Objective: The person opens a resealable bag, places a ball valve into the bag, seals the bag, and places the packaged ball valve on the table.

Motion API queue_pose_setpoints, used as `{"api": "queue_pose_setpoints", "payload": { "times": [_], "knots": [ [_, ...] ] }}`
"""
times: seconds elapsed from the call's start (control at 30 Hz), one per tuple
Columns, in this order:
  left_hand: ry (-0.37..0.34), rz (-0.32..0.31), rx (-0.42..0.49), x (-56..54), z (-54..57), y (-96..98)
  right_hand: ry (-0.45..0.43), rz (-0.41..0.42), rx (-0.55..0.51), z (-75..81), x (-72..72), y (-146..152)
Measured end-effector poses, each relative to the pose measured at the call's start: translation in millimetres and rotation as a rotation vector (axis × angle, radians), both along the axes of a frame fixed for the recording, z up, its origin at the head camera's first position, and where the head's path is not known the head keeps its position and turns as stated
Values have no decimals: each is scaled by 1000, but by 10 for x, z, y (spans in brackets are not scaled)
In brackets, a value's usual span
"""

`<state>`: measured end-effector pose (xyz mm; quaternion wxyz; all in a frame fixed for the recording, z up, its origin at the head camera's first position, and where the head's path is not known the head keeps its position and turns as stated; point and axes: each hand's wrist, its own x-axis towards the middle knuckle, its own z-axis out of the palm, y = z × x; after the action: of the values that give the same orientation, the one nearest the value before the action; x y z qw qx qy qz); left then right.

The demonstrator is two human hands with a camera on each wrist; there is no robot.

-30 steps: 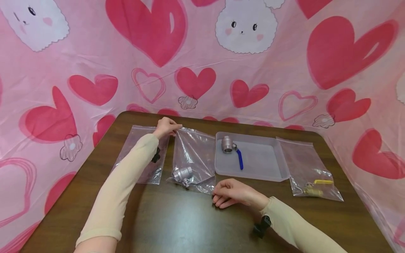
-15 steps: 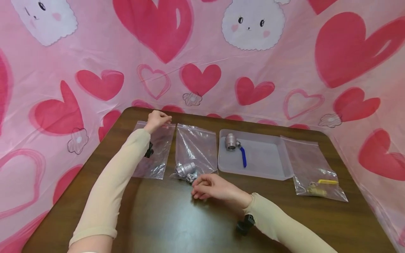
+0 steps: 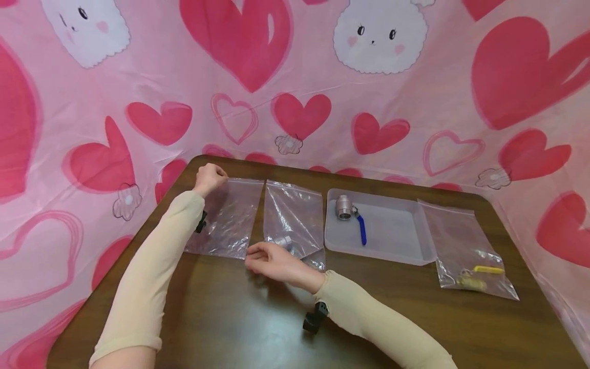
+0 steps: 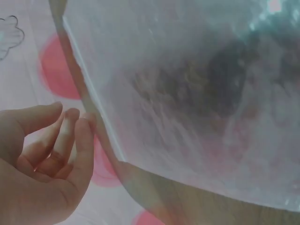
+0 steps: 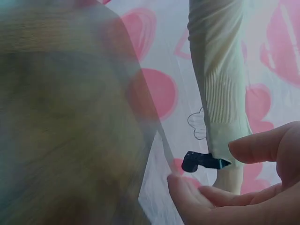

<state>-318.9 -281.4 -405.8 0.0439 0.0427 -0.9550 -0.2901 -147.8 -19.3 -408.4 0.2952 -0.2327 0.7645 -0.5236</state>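
My left hand (image 3: 211, 179) is over the far left corner of a clear zip bag (image 3: 226, 220) that lies flat on the left. In the left wrist view its loosely bent fingers (image 4: 84, 140) are beside the bag's zip edge, holding nothing. My right hand (image 3: 276, 264) hovers by the same bag's near right corner, thumb and fingers apart in the right wrist view. Behind it lies a second zip bag (image 3: 295, 210) with a silver metal valve (image 3: 283, 242) inside, partly hidden by that hand.
A translucent tray (image 3: 392, 225) holds a steel ball valve (image 3: 343, 207) with a blue lever handle (image 3: 361, 229). To its right lies a zip bag (image 3: 451, 225) containing a brass valve (image 3: 471, 283) with a yellow handle. A pink heart-print cloth (image 3: 295, 77) hangs behind the brown table (image 3: 207, 318).
Both hands have moved left, from the bag with the silver valve to the leftmost bag. The left hand has let go of the middle bag's top corner. The camera view has shifted slightly.
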Motion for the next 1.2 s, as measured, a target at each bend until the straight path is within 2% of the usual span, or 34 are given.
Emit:
{"api": "queue_pose_setpoints", "payload": {
  "times": [0.2, 0.4, 0.57, 0.7, 0.77, 0.83, 0.97, 1.1, 1.2],
  "knots": [
    [-1, 22, -43, -19, -47, -73, 78, -35, 85, 14, -69, -262],
    [-26, 58, -71, -66, -201, -176, 185, -18, 263, -11, -168, -427],
    [-8, 105, -96, -122, -282, -237, 186, -13, 307, -14, -245, -489],
    [20, 124, -118, -170, -288, -261, 209, -19, 357, -17, -297, -505],
    [0, 136, -117, -183, -274, -260, 207, -25, 379, -24, -317, -505],
    [-27, 157, -102, -189, -266, -268, 184, -38, 385, -33, -329, -506],
    [-77, 196, -86, -187, -270, -302, 135, -66, 326, -52, -314, -533],
    [-83, 208, -74, -205, -297, -319, 117, -86, 294, -61, -306, -546],
    [-72, 221, -44, -219, -318, -331, 126, -102, 314, -61, -317, -545]
  ]
}}
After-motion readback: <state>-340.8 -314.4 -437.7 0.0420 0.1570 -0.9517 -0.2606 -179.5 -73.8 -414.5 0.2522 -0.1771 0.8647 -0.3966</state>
